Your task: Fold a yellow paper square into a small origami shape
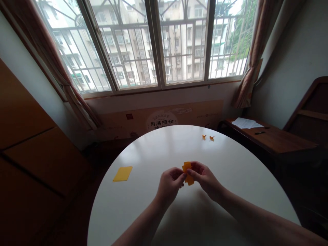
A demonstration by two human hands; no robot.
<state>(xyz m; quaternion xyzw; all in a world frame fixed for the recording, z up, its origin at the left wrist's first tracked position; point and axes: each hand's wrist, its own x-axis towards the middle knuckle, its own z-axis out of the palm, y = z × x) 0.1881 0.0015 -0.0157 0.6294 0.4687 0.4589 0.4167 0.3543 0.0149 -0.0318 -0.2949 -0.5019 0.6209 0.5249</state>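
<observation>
A partly folded piece of orange-yellow paper (pixel 189 180) is held up over the round white table (pixel 143 212). My left hand (pixel 170 182) pinches its left edge between thumb and fingers. On the other side, my right hand (pixel 205 177) grips it with the thumb pressed on the near face. Fingers cover part of the folds. To the left lies a small stack of yellow square paper (pixel 122 174). Two small folded paper birds (pixel 204 137) stand near the table's far right edge.
Past the table at the right, a brown wooden bench or low table (pixel 279 138) carries white papers (pixel 246 123) and a small dark object (pixel 259 133). A printed cardboard panel (pixel 120 121) stands under the barred window. A wooden cabinet (pixel 33 136) is at the left.
</observation>
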